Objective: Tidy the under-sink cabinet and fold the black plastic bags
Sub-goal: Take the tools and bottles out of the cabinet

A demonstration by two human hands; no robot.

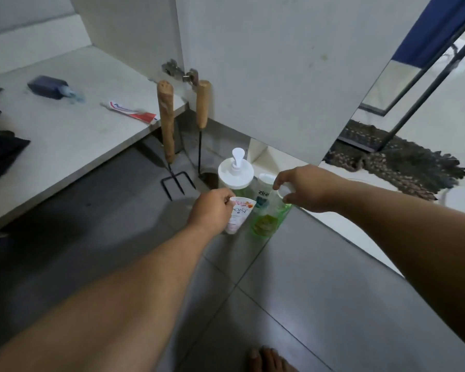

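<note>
While both forearms reach forward over the grey tiled floor [320, 304], the hands meet a small cluster of bottles standing at the foot of the open cabinet door [279, 76]. Nearest in that cluster, the left hand [212, 209] curls its fingers around the top of a white and pink tube [238, 216] marked "POISE", which stands upright on its cap. Just right of it, the right hand [306, 187] pinches the white cap of a green transparent bottle [267, 220], thumb and forefinger closed on it. Touching these from behind are a white bottle [263, 187] lettered "ZINC" and, to its left, a pump dispenser [235, 171] with a broad white lid. Farther left, a fork [168, 135] and a second tool [202, 111], both with wooden handles, lean against the cabinet edge. On the cabinet shelf [65, 135] lie a red and white toothpaste tube [130, 112] and, farther back, a dark blue bottle [51, 87] on its side. Black plastic bags [0, 154] sit at the shelf's far left edge, well apart from both hands. To the far right lies a dark mop head [403, 162].
</note>
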